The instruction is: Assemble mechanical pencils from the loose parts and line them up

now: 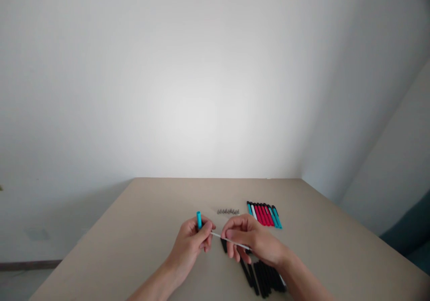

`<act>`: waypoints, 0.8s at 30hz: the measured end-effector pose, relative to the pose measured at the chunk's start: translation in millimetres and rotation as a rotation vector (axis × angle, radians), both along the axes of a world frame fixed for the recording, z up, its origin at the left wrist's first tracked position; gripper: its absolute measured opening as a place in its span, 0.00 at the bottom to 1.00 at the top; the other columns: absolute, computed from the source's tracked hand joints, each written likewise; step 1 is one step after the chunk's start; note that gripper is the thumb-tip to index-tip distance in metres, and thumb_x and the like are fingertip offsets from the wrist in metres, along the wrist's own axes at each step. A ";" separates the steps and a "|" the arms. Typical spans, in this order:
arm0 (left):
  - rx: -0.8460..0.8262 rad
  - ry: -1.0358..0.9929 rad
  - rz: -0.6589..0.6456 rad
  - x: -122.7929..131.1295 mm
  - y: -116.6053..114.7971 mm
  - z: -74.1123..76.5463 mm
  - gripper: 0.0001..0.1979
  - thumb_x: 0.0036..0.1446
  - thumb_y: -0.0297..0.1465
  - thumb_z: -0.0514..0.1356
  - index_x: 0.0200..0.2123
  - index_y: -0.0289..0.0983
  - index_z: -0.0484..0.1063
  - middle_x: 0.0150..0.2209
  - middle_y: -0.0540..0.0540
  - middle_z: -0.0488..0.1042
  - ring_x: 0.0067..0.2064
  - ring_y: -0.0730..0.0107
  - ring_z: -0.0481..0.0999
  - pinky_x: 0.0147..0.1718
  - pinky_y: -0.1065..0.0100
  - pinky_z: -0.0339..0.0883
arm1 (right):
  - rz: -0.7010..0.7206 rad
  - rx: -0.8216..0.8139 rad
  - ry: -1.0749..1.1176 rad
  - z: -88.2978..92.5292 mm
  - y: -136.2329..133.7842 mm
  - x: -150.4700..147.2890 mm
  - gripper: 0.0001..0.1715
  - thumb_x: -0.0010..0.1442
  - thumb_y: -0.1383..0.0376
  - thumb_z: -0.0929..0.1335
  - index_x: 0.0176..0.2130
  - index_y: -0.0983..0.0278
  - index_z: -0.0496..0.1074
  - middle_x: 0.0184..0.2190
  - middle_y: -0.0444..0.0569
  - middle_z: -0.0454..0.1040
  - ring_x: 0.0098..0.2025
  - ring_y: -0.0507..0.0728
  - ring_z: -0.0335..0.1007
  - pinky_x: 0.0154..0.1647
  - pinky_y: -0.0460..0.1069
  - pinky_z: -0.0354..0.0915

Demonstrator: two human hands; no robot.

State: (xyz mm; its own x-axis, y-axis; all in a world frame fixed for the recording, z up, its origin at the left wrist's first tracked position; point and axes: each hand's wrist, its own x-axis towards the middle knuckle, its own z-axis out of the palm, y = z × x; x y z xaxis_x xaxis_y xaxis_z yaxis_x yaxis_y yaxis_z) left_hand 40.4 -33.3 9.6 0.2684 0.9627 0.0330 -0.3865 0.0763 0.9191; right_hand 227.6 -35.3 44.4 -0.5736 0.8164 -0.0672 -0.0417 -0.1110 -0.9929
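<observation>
My left hand (191, 242) is closed around a turquoise pen barrel (199, 219), which stands nearly upright with its upper end above the fingers; the lower part is hidden. My right hand (257, 238) pinches a thin white pen refill (239, 245) between thumb and fingers. The refill slants across from the right palm to the left fingertips. Whether its left end touches the left fingers or a small part in them, I cannot tell. A short black piece (223, 245) lies on the table below the right fingers.
Several small coil springs (228, 211) lie in a row beyond my hands. To their right is a row of turquoise, white and red pen barrels (264, 215) with black ends. Several black tubes (264, 278) lie near my right forearm on the beige table (151, 216), which meets a white wall.
</observation>
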 end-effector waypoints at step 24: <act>0.360 0.609 -0.041 -14.2 -5.1 3.3 0.24 0.63 0.47 0.47 0.46 0.36 0.70 0.25 0.52 0.62 0.27 0.72 0.60 0.28 0.72 0.52 | -0.730 0.334 0.274 -10.8 8.1 -0.5 0.16 0.52 0.54 0.72 0.33 0.65 0.74 0.23 0.47 0.74 0.17 0.47 0.55 0.15 0.44 0.54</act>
State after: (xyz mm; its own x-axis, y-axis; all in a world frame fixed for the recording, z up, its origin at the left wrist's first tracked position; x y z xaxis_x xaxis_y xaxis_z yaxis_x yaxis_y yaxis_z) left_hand 26.2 -38.4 12.9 0.3765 0.9088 0.1799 0.2012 -0.2697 0.9417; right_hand 227.2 -27.2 33.7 0.1438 0.9406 0.3076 -0.2329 0.3343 -0.9132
